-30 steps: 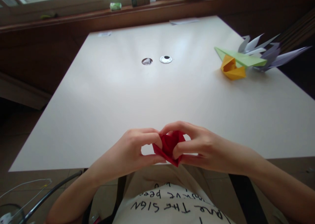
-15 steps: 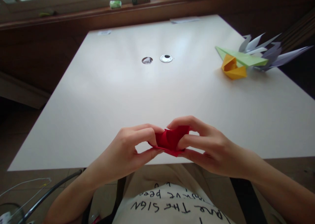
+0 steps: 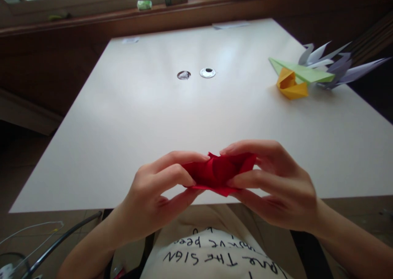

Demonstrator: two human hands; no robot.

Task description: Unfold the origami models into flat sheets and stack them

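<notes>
A folded piece of red origami paper point(image 3: 219, 170) is held between both hands just above the table's near edge. Its middle is opened into a hollow with a raised fold inside. My left hand point(image 3: 159, 187) pinches its left end, thumb below and fingers along the upper and near edges. My right hand point(image 3: 276, 181) grips the right part the same way, with one finger at the far rim and another pressed on the near wall. The fingers hide both ends of the paper.
On the white table point(image 3: 147, 119), a yellow folded paper piece point(image 3: 292, 88), a light green one point(image 3: 307, 72) and pale winged ones point(image 3: 344, 72) sit at the far right. Two round holes point(image 3: 183, 75) are set in the tabletop. Small items line the windowsill point(image 3: 202, 3) behind.
The red paper is spread wider and its hollow shows more. My right hand has shifted right and my left hand slightly left, both still gripping it.
</notes>
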